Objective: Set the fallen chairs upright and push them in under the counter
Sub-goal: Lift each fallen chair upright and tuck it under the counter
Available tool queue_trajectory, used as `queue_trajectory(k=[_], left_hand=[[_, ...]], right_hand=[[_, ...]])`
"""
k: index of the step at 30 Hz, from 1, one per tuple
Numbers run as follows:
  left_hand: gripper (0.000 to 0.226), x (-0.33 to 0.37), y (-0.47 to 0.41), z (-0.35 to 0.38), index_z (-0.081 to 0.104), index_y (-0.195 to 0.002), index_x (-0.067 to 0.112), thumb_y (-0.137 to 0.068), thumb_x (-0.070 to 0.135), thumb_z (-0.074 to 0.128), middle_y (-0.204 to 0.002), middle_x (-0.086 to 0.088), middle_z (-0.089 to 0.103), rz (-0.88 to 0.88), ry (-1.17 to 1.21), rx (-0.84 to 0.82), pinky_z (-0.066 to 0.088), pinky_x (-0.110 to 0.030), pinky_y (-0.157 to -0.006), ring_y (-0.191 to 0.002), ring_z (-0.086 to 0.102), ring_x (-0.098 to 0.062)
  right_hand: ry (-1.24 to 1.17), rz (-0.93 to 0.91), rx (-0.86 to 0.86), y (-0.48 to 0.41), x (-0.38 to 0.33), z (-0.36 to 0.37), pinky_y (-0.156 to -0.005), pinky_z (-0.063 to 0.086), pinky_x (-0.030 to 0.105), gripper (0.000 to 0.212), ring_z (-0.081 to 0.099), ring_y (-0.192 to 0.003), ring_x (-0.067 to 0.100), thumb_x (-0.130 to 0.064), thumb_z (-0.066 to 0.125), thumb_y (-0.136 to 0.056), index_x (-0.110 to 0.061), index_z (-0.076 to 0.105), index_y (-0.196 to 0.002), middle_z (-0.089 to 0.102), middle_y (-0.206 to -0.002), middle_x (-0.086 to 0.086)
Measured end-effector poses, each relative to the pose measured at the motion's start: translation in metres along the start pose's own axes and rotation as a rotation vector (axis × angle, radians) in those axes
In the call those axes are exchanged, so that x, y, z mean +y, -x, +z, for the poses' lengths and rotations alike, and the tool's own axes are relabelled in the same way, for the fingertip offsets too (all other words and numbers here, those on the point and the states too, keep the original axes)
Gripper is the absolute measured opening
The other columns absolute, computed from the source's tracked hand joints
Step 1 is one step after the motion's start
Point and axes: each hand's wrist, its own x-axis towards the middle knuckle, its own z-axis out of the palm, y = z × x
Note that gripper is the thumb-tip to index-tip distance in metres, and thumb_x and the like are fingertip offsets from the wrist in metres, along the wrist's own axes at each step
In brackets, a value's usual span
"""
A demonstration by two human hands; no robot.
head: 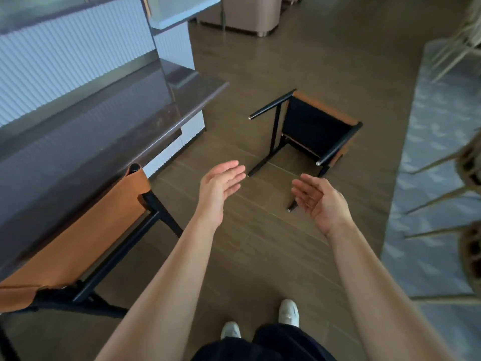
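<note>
Brown floor tile (273, 246) is showing in the gap between the two hands, and neither is holding anything. The left hand (221, 186) is stretching forward with its fingers straight and pressed together, palm turned inward. The right hand (317, 201) is facing it, fingers loosely spread and a little curled. Both are hovering just short of the fallen chair (312, 128) without touching it.

That chair is lying tipped over on the floor, showing the black underside of its seat with a tan leather edge along the far side. Its black legs are pointing back toward the person, and one leg tip is partly hiding behind the right hand.

Left of the fallen chair, and apart from it, the dark counter (117, 113) is running along a ribbed white front. A second chair (78, 230) is standing upright left of and nearer than the fallen chair, its tan back leaning close against the counter's edge. Right of the fallen chair a pale patterned rug (429, 178) is lying under light wooden legs. Nearer than the fallen chair, two white shoes (287, 312) are standing on the tile.
</note>
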Motion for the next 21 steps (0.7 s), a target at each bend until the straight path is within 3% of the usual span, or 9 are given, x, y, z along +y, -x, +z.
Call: queue_trajectory(k=[5,12,21], left_hand=[[0.033,-0.016,-0.025,0.067,0.067,-0.115,0.017,-0.082,0.02,0.062,-0.108,-0.001,0.074,-0.029,-0.049,-0.101,0.051,-0.036,-0.095,-0.105,0.068,-0.015],[0.026,-0.039,-0.065,0.171,0.067,-0.115,0.018,-0.091,0.013,0.059,-0.108,-0.001,0.074,-0.048,-0.062,-0.137,0.05,-0.038,-0.097,-0.104,0.068,-0.015],[0.024,-0.069,-0.105,0.299,0.066,-0.115,0.016,-0.095,0.01,0.054,-0.108,-0.002,0.073,-0.065,-0.053,-0.177,0.051,-0.036,-0.096,-0.104,0.068,-0.016]], right_hand=[[-0.055,-0.055,0.08,-0.015,-0.034,-0.062,-0.076,0.055,0.031,0.026,0.072,-0.097,0.023,-0.021,0.051,-0.096,-0.01,0.07,-0.11,0.075,-0.105,0.01],[-0.14,-0.104,0.169,-0.051,-0.09,-0.15,-0.066,0.059,0.03,0.022,0.073,-0.092,0.026,-0.016,0.053,-0.095,-0.005,0.071,-0.104,0.074,-0.101,0.016],[-0.126,-0.121,0.232,-0.095,-0.163,-0.248,-0.074,0.06,0.037,0.023,0.073,-0.09,0.03,-0.015,0.051,-0.097,-0.002,0.069,-0.106,0.073,-0.102,0.02]])
